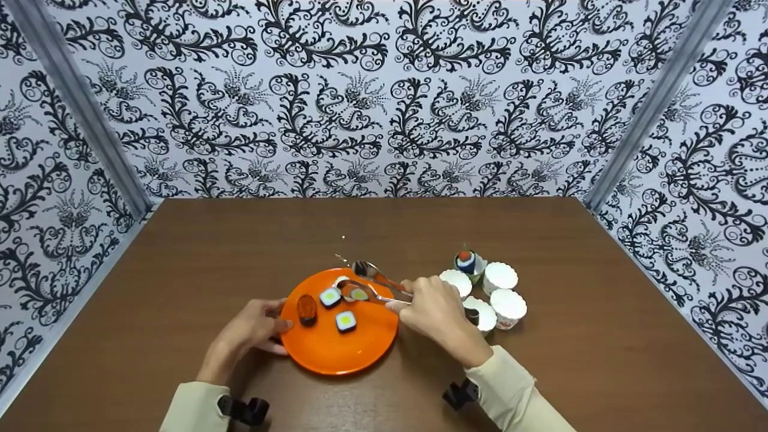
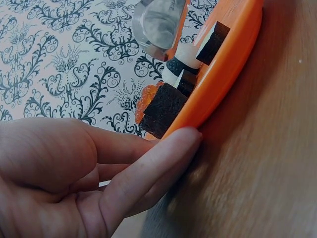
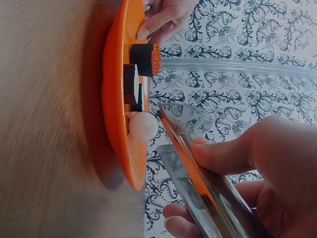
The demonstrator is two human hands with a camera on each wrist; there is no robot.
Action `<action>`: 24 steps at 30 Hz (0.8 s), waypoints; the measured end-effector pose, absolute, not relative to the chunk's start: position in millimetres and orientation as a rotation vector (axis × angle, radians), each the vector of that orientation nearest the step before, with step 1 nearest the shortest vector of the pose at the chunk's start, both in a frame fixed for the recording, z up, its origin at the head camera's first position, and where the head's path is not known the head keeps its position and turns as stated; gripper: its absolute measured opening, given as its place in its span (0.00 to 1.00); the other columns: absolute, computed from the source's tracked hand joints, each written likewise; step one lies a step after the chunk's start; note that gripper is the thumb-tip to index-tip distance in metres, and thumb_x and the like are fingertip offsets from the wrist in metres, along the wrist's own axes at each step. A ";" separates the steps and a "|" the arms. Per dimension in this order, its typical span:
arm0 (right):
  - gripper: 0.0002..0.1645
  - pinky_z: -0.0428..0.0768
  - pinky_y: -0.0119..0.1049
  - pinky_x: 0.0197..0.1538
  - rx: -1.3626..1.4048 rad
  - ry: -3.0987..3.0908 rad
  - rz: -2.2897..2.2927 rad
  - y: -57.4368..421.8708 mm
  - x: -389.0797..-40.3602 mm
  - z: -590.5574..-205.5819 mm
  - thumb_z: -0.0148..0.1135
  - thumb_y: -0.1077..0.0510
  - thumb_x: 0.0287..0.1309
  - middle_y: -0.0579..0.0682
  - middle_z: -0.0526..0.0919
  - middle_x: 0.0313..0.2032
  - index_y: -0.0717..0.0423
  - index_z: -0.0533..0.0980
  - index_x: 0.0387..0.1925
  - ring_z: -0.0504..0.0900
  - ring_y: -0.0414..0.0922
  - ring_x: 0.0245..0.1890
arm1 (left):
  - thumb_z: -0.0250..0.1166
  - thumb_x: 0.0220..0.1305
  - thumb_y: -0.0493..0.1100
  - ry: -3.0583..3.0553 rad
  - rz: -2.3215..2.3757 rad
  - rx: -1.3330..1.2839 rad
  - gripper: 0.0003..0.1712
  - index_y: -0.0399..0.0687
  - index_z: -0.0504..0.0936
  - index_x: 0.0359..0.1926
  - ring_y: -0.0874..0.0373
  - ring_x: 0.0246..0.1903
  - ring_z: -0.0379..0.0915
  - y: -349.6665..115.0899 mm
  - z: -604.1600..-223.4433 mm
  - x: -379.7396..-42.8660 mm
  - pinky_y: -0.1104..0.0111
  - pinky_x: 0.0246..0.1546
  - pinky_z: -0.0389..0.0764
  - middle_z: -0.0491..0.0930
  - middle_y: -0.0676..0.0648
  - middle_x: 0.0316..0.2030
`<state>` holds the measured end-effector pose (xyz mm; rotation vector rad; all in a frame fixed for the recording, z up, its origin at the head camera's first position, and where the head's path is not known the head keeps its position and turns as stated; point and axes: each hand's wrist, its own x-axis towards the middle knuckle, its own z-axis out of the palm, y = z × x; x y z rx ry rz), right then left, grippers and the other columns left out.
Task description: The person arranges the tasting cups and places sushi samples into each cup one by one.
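On the near half of the brown table point(image 1: 240, 252), an orange plate point(image 1: 336, 357) lies within reach of both hands. Left hand point(image 1: 255, 327) pinches its left rim, thumb above and fingers below; likely to steady it against any nudge from the metal. Right hand point(image 1: 435, 309) grips metal tongs point(image 3: 222, 196), thumb on one arm and fingers round the other, tips parted over the plate's far right part. Slanted hold probably brings the tips in from the side, beside a white rounded piece point(image 3: 143, 127) resting on the plate. Whether they touch it, cannot tell. Left wrist view shows a dark band round that piece. Plate's other contents: a roe-topped roll point(image 1: 306, 309) by the held rim, and two square rolls with yellow centres, one farther back point(image 1: 330, 297), one nearer point(image 1: 345, 321). To the right, well apart from the plate, fluted cups stand bunched, perhaps for easy reach. The farthest cup point(image 1: 480, 268) holds an orange-topped roll point(image 1: 465, 259); four white cups point(image 1: 508, 300) sit close about it. Something dark shows at the one nearest the right wrist: contents or tong end, unclear.
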<state>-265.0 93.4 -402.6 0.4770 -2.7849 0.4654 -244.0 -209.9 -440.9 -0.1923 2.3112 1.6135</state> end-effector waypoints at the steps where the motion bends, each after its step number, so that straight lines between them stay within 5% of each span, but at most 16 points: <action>1: 0.25 0.55 0.34 0.16 0.478 -2.785 0.462 93.1 -265.3 -403.1 0.73 0.42 0.52 0.40 0.55 0.13 0.48 0.72 0.14 0.64 0.45 0.13 | 0.60 0.67 0.30 2.312 1.609 -0.192 0.35 0.32 0.62 0.73 0.55 0.27 0.83 -210.0 -440.8 -244.4 0.62 0.29 0.90 0.74 0.27 0.58; 12: 0.21 0.51 0.33 0.16 0.483 -2.839 0.453 89.2 -267.8 -408.6 0.74 0.42 0.52 0.41 0.51 0.15 0.50 0.76 0.18 0.58 0.42 0.15 | 0.60 0.67 0.31 2.313 1.585 -0.233 0.34 0.33 0.63 0.73 0.54 0.28 0.83 -209.7 -440.1 -245.5 0.62 0.29 0.90 0.71 0.26 0.63; 24: 0.21 0.59 0.35 0.15 0.496 -2.822 0.454 90.5 -269.7 -413.5 0.73 0.45 0.53 0.42 0.60 0.14 0.49 0.75 0.15 0.67 0.45 0.15 | 0.60 0.68 0.31 2.318 1.588 -0.201 0.35 0.32 0.61 0.73 0.54 0.29 0.83 -209.9 -441.6 -245.9 0.62 0.30 0.90 0.72 0.25 0.61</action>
